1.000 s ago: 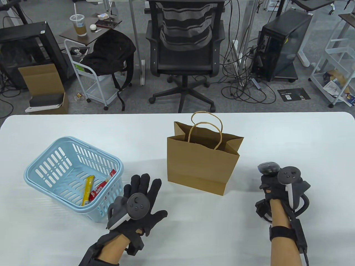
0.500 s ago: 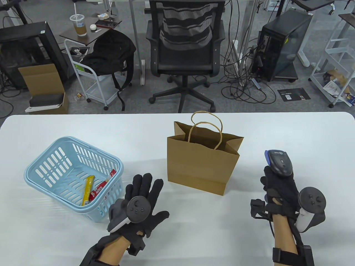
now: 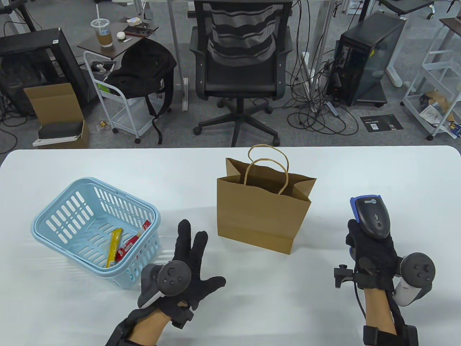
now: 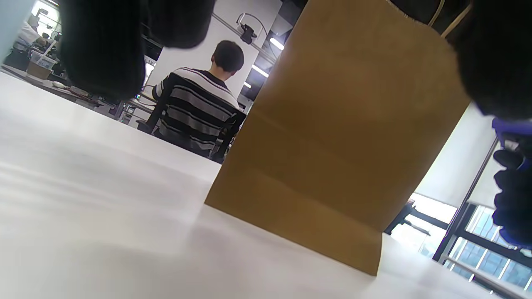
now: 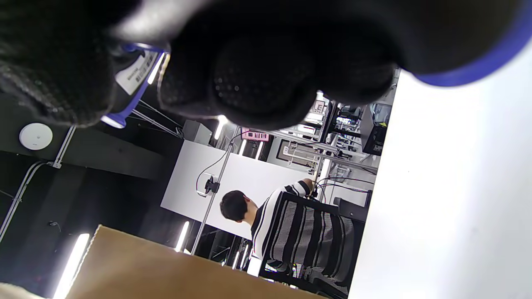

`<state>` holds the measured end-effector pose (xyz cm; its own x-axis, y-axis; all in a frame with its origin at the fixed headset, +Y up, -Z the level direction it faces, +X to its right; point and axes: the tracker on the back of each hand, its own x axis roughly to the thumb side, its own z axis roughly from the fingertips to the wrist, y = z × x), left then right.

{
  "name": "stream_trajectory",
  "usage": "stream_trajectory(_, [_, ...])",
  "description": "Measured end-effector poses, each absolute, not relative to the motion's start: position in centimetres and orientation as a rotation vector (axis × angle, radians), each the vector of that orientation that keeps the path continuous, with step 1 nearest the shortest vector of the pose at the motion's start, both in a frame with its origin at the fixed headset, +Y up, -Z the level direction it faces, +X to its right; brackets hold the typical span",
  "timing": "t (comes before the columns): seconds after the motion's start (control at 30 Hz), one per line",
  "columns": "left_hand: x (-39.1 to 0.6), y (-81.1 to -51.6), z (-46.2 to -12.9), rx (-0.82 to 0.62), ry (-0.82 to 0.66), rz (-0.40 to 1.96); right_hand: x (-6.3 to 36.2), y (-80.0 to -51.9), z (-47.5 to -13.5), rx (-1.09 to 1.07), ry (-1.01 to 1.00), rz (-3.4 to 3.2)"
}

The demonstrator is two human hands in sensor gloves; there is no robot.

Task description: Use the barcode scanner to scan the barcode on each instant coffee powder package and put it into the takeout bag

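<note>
Right hand (image 3: 372, 252) gripping grey-and-blue barcode scanner (image 3: 371, 216), left hand (image 3: 187, 266) spread empty, brown takeout bag (image 3: 259, 216) upright.

An office or lab workroom: beyond the white bench's (image 3: 108, 165) far edge, grey carpet holds a black mesh office chair (image 3: 240, 68), a desktop computer tower (image 3: 363, 61) trailing tangled cables (image 3: 317, 115), wheeled white carts (image 3: 119, 104), and a cardboard box (image 3: 57, 108).

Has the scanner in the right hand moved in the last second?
Yes. The barcode scanner has risen from low beside the paper bag and shifted rightward, away from it.
</note>
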<state>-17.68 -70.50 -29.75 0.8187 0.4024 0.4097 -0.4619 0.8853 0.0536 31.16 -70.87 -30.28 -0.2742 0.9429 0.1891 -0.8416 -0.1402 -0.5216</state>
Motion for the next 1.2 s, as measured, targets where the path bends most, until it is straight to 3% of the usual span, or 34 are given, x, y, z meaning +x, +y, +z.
stream_trajectory(0.27, [-17.4,-68.6,-28.2,0.252,-0.443,0.421,29.8,-70.3,-30.1,-0.185,-0.680,1.850])
stream_trajectory(0.5, [-18.9,-64.0,-26.4,0.550,-0.406,0.475,29.7,-70.6,-30.2,-0.198,-0.677,1.861])
stream_trajectory(0.73, [-23.1,-55.9,-27.9,0.650,-0.082,0.239,29.8,-70.7,-30.3,-0.208,-0.672,1.831])
stream_trajectory(0.83, [-25.3,-54.1,-29.8,0.675,0.024,0.130,29.7,-70.4,-30.1,-0.195,-0.674,1.820])
stream_trajectory(0.97, [-27.9,-53.8,-32.7,0.666,0.169,0.045,29.6,-70.3,-30.0,-0.185,-0.677,1.812])
stream_trajectory(1.2, [-29.4,-56.6,-36.5,0.570,0.359,-0.122,29.9,-70.5,-30.0,-0.196,-0.675,1.797])
